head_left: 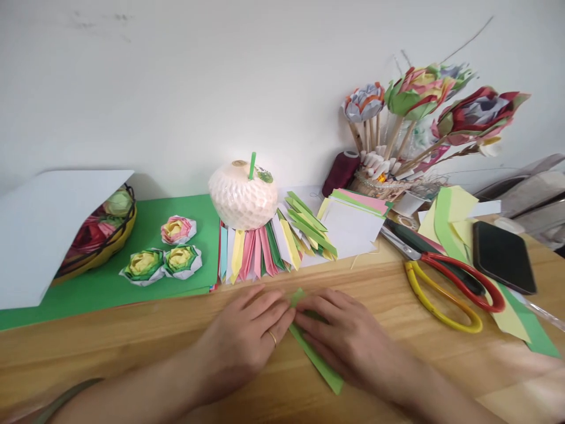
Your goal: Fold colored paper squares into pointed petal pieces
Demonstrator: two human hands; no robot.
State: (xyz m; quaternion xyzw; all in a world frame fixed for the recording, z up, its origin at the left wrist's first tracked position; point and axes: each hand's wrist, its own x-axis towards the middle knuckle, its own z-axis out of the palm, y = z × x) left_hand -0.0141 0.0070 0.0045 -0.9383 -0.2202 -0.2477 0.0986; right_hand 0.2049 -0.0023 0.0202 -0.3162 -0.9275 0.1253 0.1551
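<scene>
A narrow, folded strip of light green paper lies aslant on the wooden table in front of me. My right hand covers its upper part, fingers close together and pressed down on it. From the other side, my left hand, with a ring on one finger, meets the strip near its top end. Its fingertips pinch at the paper's edge and almost touch those of my right hand. Behind my hands lies a row of folded paper strips in pink, yellow, green and white, below a white textured, fruit-shaped container.
Red-and-yellow-handled scissors and a black phone lie at right. Paper flowers on sticks stand behind, near a dark thread spool. At left, folded paper flowers sit on green sheets beside a basket.
</scene>
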